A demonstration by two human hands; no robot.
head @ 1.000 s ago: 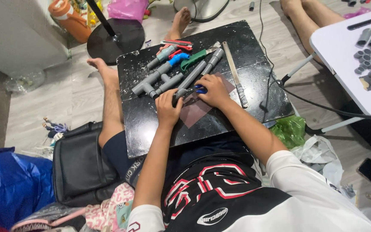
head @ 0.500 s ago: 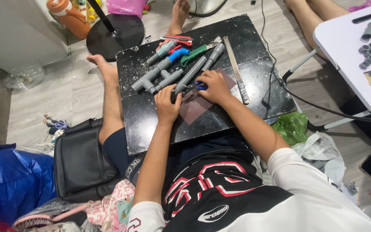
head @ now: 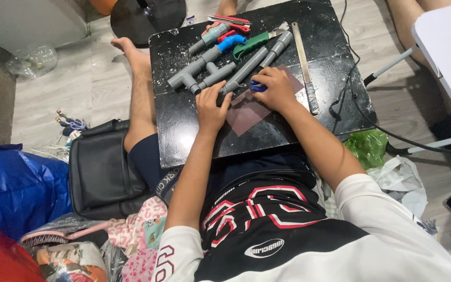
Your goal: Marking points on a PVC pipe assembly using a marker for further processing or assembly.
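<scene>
On the black board (head: 184,136), two hands at a grey pipe (head: 246,70)
Left hand (head: 211,107) pinches the pipe's near end; right hand (head: 273,89) closed around a small blue object (head: 257,86) beside it, over a brown sheet (head: 249,112).

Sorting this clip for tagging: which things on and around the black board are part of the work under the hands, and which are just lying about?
In use:
left hand
right hand
grey pipe
blue object under the right hand
brown sheet
black board

Lying about:
grey tee fitting
green-handled tool
metal ruler
black bag
green plastic bag
</scene>
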